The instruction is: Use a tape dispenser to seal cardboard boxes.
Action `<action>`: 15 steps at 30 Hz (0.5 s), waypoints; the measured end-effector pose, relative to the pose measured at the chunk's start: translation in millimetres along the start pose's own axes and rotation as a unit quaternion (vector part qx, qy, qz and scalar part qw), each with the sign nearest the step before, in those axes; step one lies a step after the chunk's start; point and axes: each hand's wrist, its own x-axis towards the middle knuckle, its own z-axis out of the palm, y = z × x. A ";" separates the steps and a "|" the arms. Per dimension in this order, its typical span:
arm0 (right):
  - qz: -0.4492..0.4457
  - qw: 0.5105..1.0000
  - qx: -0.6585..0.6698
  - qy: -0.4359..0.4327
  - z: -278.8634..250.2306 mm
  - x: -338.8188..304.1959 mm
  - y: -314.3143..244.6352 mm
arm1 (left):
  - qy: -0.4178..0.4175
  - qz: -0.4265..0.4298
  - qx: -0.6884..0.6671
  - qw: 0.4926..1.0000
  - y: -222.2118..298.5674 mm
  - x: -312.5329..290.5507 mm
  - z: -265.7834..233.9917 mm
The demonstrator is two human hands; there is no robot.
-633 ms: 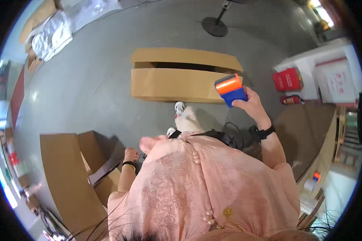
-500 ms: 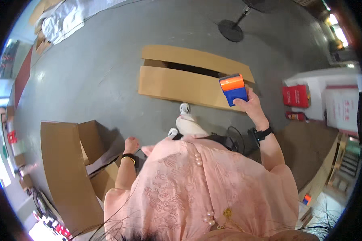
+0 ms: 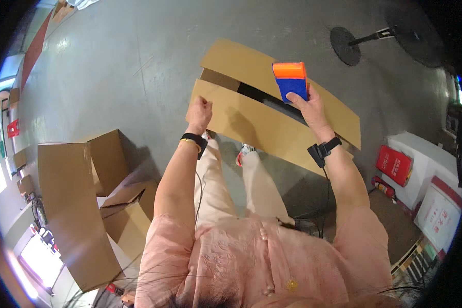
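Note:
My right hand (image 3: pixel 309 107) is closed round a blue and orange packing tape dispenser (image 3: pixel 291 83), with its orange end pointing away from me. It is held up over the right half of a long brown cardboard box (image 3: pixel 251 113) on the floor. The box's two long top flaps leave a dark gap between them. My left hand (image 3: pixel 199 113) is over the near flap at the box's left end, fingers curled in, with nothing visible in them. Whether it touches the cardboard I cannot tell. Each wrist carries a black strap, and the right one bears a small black device.
An open cardboard box (image 3: pixel 72 200) stands at my left. A black stand with a round base (image 3: pixel 345 46) is at the far right. To the right are a red box (image 3: pixel 393 165), a fire extinguisher (image 3: pixel 383 188) and a white case (image 3: pixel 439 215). Cables run along my arms.
My left hand has moved forward from my side to above the box. The right hand still holds the tape dispenser, now farther forward. My view has turned, so the box appears slanted.

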 end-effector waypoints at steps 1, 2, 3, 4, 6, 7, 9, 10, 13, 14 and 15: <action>-0.018 0.999 -0.025 0.010 15.0 24.5 6.4 | 0.011 0.011 0.022 1.000 -5.2 21.7 5.9; -0.030 0.998 -0.052 0.027 28.3 42.0 17.0 | 0.005 0.001 0.026 1.000 -10.0 37.4 16.7; -0.015 0.998 -0.055 0.026 34.9 52.0 33.5 | -0.016 -0.030 0.008 0.999 -11.3 45.2 31.6; -0.020 0.999 -0.033 0.037 42.2 60.5 49.7 | -0.036 -0.060 -0.011 0.998 -13.9 50.4 44.4; -0.021 0.998 -0.041 0.048 56.3 82.0 67.5 | -0.040 -0.045 -0.016 0.998 -23.1 65.7 58.0; -0.010 0.998 -0.039 0.043 64.2 91.6 80.6 | -0.040 -0.025 -0.022 0.999 -31.2 69.4 63.3; -0.014 0.996 -0.043 0.076 81.9 114.2 103.8 | -0.055 -0.021 0.016 0.998 -47.2 86.1 71.0; -0.020 0.994 -0.061 0.086 90.2 126.2 113.7 | -0.045 -0.002 0.013 0.999 -54.8 93.7 72.4; 0.011 0.996 0.037 0.086 99.7 125.7 135.9 | -0.066 -0.018 -0.022 0.997 -60.4 85.4 89.5; 0.008 0.996 0.004 0.086 100.2 132.5 143.1 | -0.064 -0.001 -0.015 0.998 -63.9 88.8 89.5; 0.015 0.996 0.005 0.084 100.3 135.2 149.2 | -0.063 0.016 -0.009 0.998 -66.1 91.6 89.3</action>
